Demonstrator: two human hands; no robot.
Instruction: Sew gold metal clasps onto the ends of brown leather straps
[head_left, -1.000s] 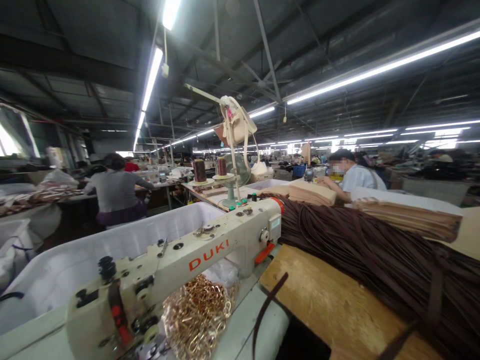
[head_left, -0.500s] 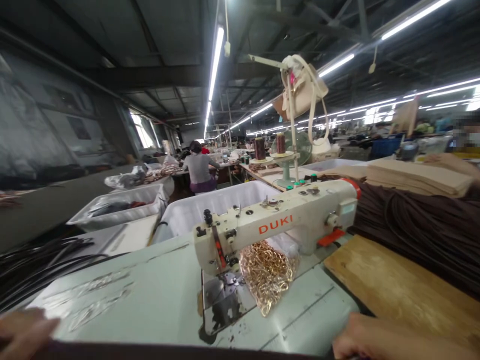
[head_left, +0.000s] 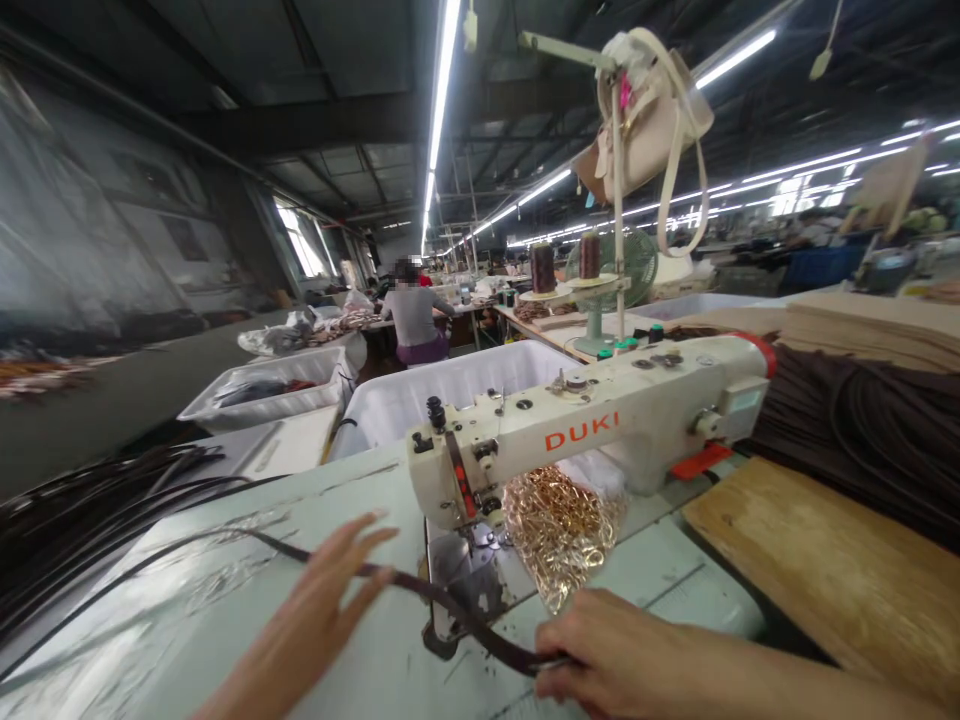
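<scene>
Strip lights [head_left: 442,90] ran back under the dark roof of a busy workshop, above a pale green table [head_left: 360,490] that carried a sewing machine [head_left: 652,420]. One dark strap [head_left: 452,606] lay in a loose curve across the front of the machine, trailing leftward near a bundle of similar dark straps [head_left: 82,530], presumably put at that side to be within easy reach. The right hand [head_left: 592,650] was closed around the strap's near end, fingers curled over it, a grip that seemed meant to control that end. Well apart from it, the left hand [head_left: 322,600] was spread, fingers and thumb separated, with the strap passing between them, perhaps to guide its length; whether skin met strap, I could not tell. A clear bag of gold-coloured metal clasps [head_left: 559,530] sat beneath the machine's arm, probably to be handy without blocking the front. Thread cones [head_left: 542,270] stood on holders behind, and a pale handbag [head_left: 656,130] hung from the pole, likely to save table space.
</scene>
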